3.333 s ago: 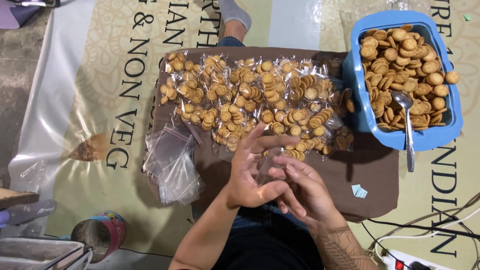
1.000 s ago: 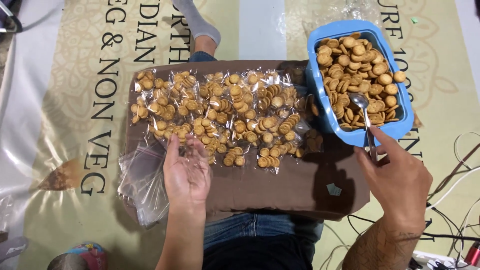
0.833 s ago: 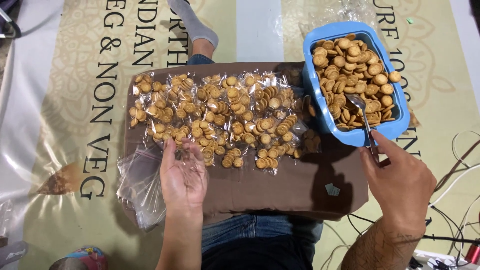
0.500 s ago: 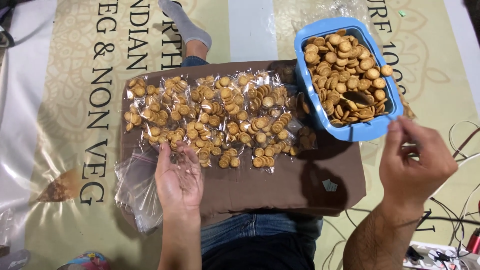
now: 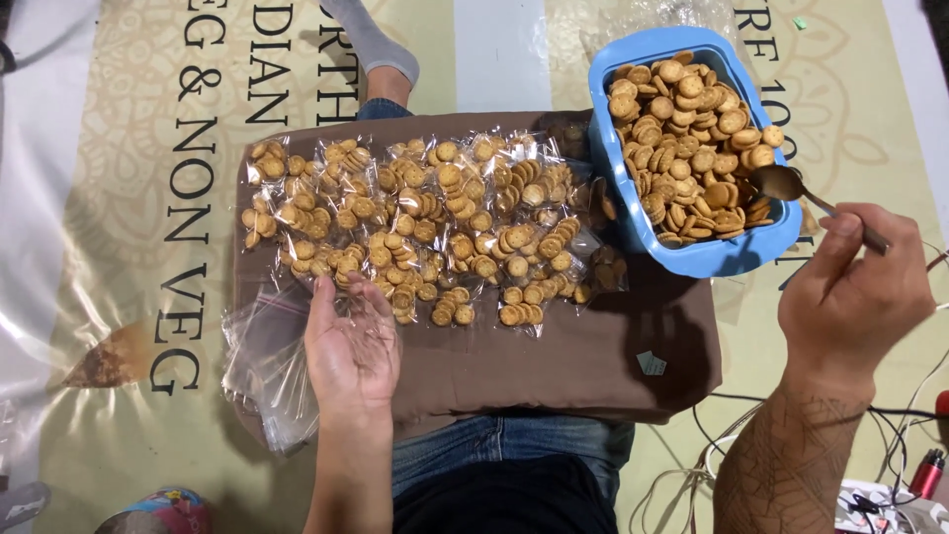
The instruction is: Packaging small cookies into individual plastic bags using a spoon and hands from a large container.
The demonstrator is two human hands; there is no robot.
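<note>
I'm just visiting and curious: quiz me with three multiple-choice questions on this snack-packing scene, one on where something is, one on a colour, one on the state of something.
1. Where does the tub of loose biscuits stand?
A. at the brown board's right end
B. on the person's lap
C. left of the bags

2. What colour is the tub?
A. red
B. blue
C. green

3. How is the spoon held?
A. lying flat on the board
B. buried in the biscuits
C. raised in the right hand, bowl over the tub

Answers:
1 A, it stands at the right end of the brown board.
2 B, its rim and walls are blue.
3 C, the fingers grip the handle and the bowl is above the tub's edge.
</note>
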